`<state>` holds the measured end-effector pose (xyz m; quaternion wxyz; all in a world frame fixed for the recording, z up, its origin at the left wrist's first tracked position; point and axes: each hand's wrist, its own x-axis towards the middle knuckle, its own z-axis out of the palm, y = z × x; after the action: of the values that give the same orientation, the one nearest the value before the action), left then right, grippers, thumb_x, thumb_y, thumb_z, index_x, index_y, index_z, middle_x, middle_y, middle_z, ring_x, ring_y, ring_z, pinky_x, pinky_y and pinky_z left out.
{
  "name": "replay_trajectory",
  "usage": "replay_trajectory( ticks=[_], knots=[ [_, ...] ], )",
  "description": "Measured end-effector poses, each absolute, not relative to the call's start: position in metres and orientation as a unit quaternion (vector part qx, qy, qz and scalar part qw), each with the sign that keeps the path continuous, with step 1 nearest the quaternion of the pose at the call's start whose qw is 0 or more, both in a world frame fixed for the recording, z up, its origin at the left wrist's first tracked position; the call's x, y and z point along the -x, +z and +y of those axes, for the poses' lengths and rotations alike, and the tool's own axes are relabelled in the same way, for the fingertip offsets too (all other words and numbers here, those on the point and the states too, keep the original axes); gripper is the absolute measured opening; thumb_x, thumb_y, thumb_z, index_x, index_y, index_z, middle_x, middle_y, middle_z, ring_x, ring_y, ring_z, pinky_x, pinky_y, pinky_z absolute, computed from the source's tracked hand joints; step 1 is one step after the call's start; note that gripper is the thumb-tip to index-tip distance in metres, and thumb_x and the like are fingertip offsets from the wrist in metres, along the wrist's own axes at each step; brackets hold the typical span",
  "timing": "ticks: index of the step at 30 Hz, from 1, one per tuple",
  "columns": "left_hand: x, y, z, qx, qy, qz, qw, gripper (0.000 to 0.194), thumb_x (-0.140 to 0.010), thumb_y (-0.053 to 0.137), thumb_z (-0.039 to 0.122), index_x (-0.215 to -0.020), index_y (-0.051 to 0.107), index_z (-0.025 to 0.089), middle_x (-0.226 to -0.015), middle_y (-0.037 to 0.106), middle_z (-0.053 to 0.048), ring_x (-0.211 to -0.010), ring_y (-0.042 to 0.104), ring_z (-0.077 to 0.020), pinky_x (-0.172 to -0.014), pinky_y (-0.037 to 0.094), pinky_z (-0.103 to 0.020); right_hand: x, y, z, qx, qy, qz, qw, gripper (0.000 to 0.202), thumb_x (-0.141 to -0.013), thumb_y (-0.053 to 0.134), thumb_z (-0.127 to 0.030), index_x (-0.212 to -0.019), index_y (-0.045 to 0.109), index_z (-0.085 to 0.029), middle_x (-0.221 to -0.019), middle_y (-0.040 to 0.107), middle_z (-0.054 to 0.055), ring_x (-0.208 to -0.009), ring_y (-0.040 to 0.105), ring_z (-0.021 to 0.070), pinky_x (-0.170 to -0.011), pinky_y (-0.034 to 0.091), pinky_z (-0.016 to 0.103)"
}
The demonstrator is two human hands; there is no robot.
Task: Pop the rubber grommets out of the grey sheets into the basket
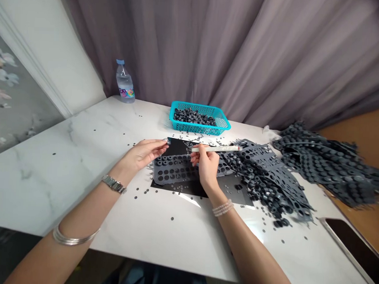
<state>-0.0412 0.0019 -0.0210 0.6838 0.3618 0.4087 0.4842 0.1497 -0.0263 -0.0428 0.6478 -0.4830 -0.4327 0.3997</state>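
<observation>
My left hand [147, 152] is closed in a pinch on a small dark rubber piece [168, 141], held above the left end of a grey rubber sheet with rows of round holes [172, 174]. My right hand [207, 163] grips a white pen-like stick [225, 148], its far end pointing right. That hand is over the middle of the sheet and hides part of it. Under the sheet lies a flat black mat [177, 147]. Loose dark ring-shaped rubber pieces [262, 188] are heaped right of my right hand.
A turquoise basket [193, 129] of small dark pieces stands at the back. Punched sheets [275, 170] and a dark bundle of sheets [325, 163] lie at right, near a phone [356, 251]. A water bottle [125, 84] stands back left. Tiny dark discs [172, 219] dot the table.
</observation>
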Motion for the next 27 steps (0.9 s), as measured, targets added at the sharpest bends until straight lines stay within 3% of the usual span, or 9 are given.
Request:
replay_trajectory(
  ticks=[3,6,9,12,15,20,27],
  knots=[
    [0.009,-0.020,-0.002,-0.416,0.471,0.396,0.670,0.010,-0.076,0.074,0.011,-0.086,0.075,0.011,-0.087,0.073,-0.008,-0.082,0.067,-0.0118,-0.085,0.052,-0.024,-0.160,-0.033,-0.025,0.480,0.335,-0.394,0.709,0.028,-0.087,0.053,-0.041,-0.084,0.062,-0.015,-0.061,0.061,0.000,-0.045,0.050,0.0078,-0.043,0.038,0.019],
    [-0.022,-0.013,-0.004,-0.479,0.418,0.361,0.682,0.045,-0.075,0.071,0.008,-0.119,0.068,0.015,-0.116,0.070,-0.016,-0.095,0.069,-0.0185,-0.088,0.054,-0.032,-0.171,-0.024,-0.025,0.462,0.266,-0.372,0.760,0.026,-0.089,0.052,-0.041,-0.087,0.060,-0.017,-0.064,0.060,-0.001,-0.048,0.053,0.0082,-0.045,0.042,0.020],
    [-0.020,-0.008,0.002,-0.594,0.401,0.394,0.575,0.067,-0.076,0.067,0.007,-0.140,0.052,0.020,-0.137,0.058,-0.018,-0.108,0.066,-0.0216,-0.092,0.052,-0.036,-0.175,-0.025,-0.025,0.467,0.265,-0.387,0.750,0.028,-0.090,0.050,-0.043,-0.090,0.060,-0.017,-0.066,0.061,0.000,-0.050,0.055,0.0089,-0.046,0.044,0.020],
    [0.009,-0.009,0.009,-0.704,0.363,0.494,0.359,0.044,-0.075,0.066,0.011,-0.120,0.069,0.014,-0.117,0.071,-0.016,-0.102,0.068,-0.0224,-0.094,0.050,-0.037,-0.169,-0.033,-0.021,0.488,0.343,-0.432,0.677,0.028,-0.089,0.050,-0.042,-0.087,0.061,-0.016,-0.063,0.060,0.000,-0.047,0.054,0.0088,-0.043,0.044,0.020],
    [0.032,-0.010,0.011,-0.775,0.271,0.521,0.231,0.025,-0.075,0.067,0.018,-0.097,0.077,0.017,-0.101,0.076,-0.011,-0.088,0.070,-0.0233,-0.086,0.052,-0.037,-0.156,-0.043,-0.014,0.500,0.417,-0.487,0.583,0.026,-0.088,0.051,-0.038,-0.082,0.062,-0.015,-0.058,0.058,-0.001,-0.044,0.054,0.0096,-0.041,0.044,0.020],
    [0.028,-0.010,0.003,-0.833,0.177,0.492,0.179,0.024,-0.075,0.062,0.015,-0.092,0.078,0.016,-0.090,0.077,-0.010,-0.080,0.068,-0.0228,-0.077,0.050,-0.034,-0.138,-0.052,-0.004,0.500,0.405,-0.590,0.488,0.024,-0.089,0.048,-0.033,-0.077,0.061,-0.016,-0.054,0.058,-0.001,-0.044,0.058,0.0117,-0.045,0.047,0.022],
    [0.024,-0.020,0.005,-0.850,0.148,0.486,0.138,0.024,-0.076,0.057,0.016,-0.088,0.078,0.016,-0.084,0.074,-0.009,-0.077,0.065,-0.0216,-0.075,0.047,-0.033,-0.137,-0.057,-0.005,0.514,0.331,-0.644,0.459,0.025,-0.090,0.047,-0.031,-0.076,0.062,-0.018,-0.055,0.061,-0.001,-0.052,0.061,0.0132,-0.056,0.048,0.023]
  ],
)
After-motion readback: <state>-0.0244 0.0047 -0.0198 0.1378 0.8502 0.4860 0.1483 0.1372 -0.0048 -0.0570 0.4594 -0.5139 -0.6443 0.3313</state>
